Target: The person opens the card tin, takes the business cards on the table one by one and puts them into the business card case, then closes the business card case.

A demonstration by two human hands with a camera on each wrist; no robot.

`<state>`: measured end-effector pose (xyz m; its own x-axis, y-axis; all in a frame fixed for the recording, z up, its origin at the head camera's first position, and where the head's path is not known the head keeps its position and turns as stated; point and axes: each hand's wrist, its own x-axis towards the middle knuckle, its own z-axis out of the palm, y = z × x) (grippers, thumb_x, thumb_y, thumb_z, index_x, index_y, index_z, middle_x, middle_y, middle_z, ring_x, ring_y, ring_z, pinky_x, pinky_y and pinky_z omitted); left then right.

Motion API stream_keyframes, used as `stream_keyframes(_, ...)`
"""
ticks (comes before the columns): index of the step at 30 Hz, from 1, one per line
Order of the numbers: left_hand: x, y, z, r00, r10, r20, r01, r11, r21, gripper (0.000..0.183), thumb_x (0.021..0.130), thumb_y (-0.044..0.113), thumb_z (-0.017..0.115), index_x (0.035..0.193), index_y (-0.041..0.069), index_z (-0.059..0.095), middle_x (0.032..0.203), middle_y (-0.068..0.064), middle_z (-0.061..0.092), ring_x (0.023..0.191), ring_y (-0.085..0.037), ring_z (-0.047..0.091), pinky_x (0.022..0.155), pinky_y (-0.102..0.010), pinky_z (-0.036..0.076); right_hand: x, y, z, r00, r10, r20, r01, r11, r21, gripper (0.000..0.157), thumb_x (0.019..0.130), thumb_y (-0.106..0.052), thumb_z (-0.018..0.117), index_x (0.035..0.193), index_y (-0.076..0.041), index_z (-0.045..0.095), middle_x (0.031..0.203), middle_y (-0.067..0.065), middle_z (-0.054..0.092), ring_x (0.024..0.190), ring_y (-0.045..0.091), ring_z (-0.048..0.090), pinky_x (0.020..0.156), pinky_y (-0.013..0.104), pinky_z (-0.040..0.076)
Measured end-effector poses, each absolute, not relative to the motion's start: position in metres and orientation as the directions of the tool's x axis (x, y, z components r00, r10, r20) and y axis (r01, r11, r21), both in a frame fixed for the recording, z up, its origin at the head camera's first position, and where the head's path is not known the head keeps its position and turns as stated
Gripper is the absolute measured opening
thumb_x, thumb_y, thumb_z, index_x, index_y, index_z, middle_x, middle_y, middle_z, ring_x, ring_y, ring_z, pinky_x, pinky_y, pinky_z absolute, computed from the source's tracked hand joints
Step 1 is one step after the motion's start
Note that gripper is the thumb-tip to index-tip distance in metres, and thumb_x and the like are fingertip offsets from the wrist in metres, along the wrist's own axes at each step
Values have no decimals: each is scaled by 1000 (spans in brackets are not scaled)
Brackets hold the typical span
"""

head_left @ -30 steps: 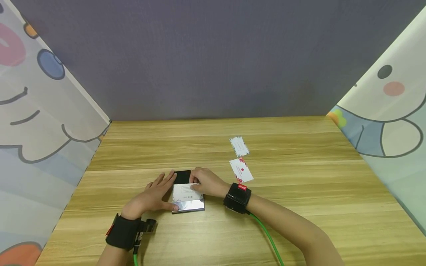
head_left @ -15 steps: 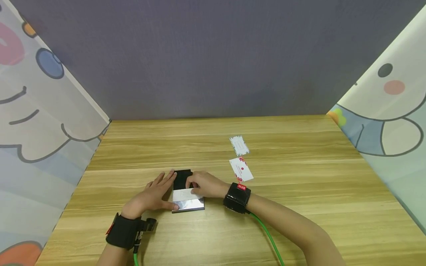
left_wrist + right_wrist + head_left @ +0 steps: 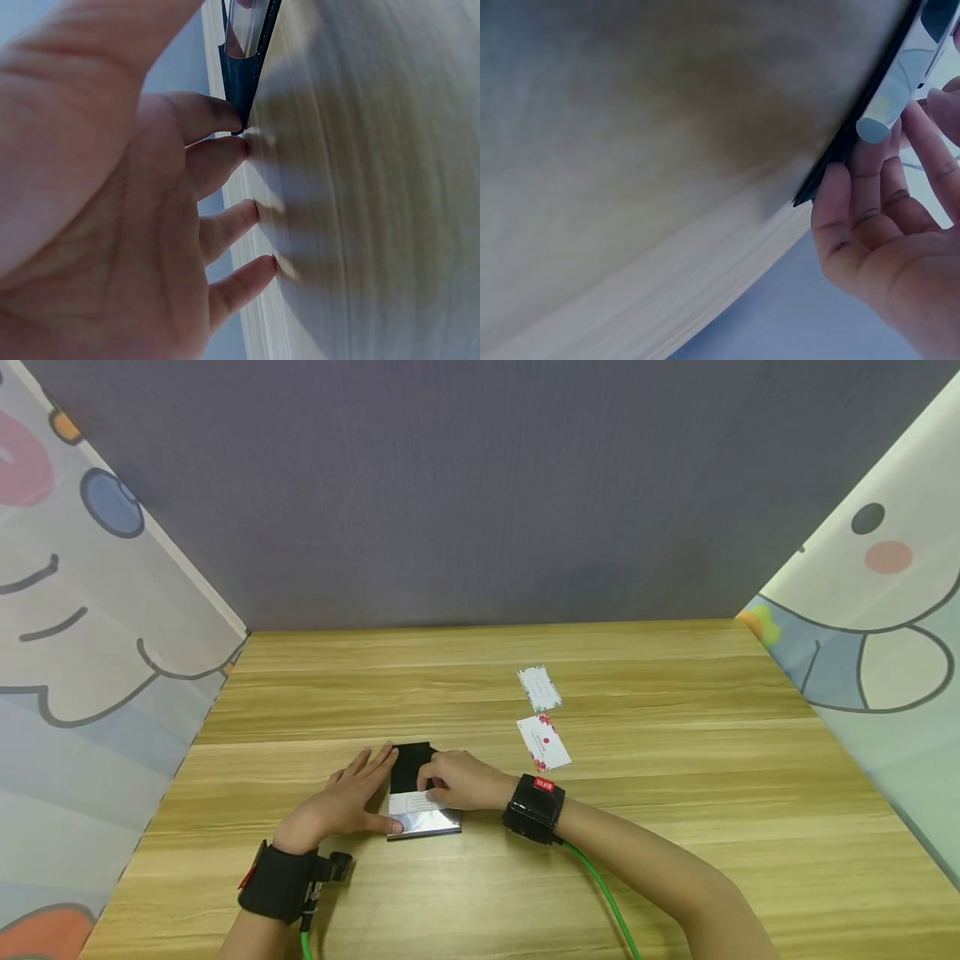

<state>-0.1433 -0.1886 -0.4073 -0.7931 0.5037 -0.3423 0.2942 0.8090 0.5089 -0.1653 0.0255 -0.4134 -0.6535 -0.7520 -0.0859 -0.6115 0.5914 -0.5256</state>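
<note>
A black card holder (image 3: pixel 409 765) with a shiny silver band (image 3: pixel 426 822) along its near side lies flat on the table. A white business card (image 3: pixel 408 802) sits partly under that band, its far part showing against the black. My left hand (image 3: pixel 345 806) is spread at the holder's left side, thumb on the near left corner and fingertips by the far left edge. In the left wrist view its fingers touch the table and the holder's black edge (image 3: pixel 241 82). My right hand (image 3: pixel 467 781) has curled fingers and pinches the card near its far edge; the exact contact is partly hidden.
Two more business cards lie to the right: one with a blue floral border (image 3: pixel 539 688), one with red flowers (image 3: pixel 543 742). A grey panel (image 3: pixel 480 502) stands behind the wooden table (image 3: pixel 660 760). Green cables (image 3: pixel 603 893) run from the wrist cameras.
My right hand has drawn the card nearer, so more of it is under the silver band and more black shows. The left hand has stayed in place.
</note>
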Motion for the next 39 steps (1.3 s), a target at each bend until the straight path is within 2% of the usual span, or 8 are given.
stream_keyframes(7, -145, -188, -410, -799, 496, -339, 294, 815, 499, 105, 70, 50, 71, 146, 3, 15, 154, -16, 9, 138, -45, 5, 98, -71, 12, -168, 33, -411, -662, -746, -77, -583, 577, -573, 18, 87, -13, 61, 104, -6, 64, 75, -4, 54, 65, 2, 45, 59, 13, 38)
stream_keyframes(13, -145, -188, -410, -800, 494, -342, 297, 820, 490, 106, 69, 52, 71, 146, 3, 16, 154, -16, 9, 138, -45, 5, 98, -71, 12, -175, 53, -407, -721, -692, -25, -546, 590, -595, 23, 88, -13, 60, 108, -1, 60, 77, 0, 56, 67, 6, 47, 62, 17, 40)
stream_keyframes(23, -144, -189, -409, -792, 511, -335, 305, 805, 509, 105, 71, 50, 71, 146, 2, 15, 153, -17, 8, 137, -46, 4, 98, -72, 11, -185, 98, -410, -907, -419, -29, -324, 742, -586, 19, 84, -8, 62, 102, 0, 61, 78, 2, 58, 68, 10, 51, 59, 20, 43)
stream_keyframes(32, -144, -191, -411, -792, 511, -334, 291, 797, 530, 105, 71, 49, 71, 146, 3, 15, 154, -17, 7, 137, -46, 3, 98, -72, 9, -187, 128, -409, -973, -210, -100, -120, 821, -558, 32, 81, -11, 67, 107, 4, 55, 92, 12, 54, 73, 19, 50, 59, 26, 43)
stream_keyframes(39, -144, -191, -411, -794, 509, -332, 291, 798, 528, 105, 71, 49, 72, 146, 3, 15, 154, -17, 7, 137, -46, 3, 97, -72, 10, -189, 138, -411, -989, -68, -131, -4, 901, -434, 51, 74, -23, 76, 106, 7, 49, 92, 15, 54, 71, 21, 52, 52, 26, 43)
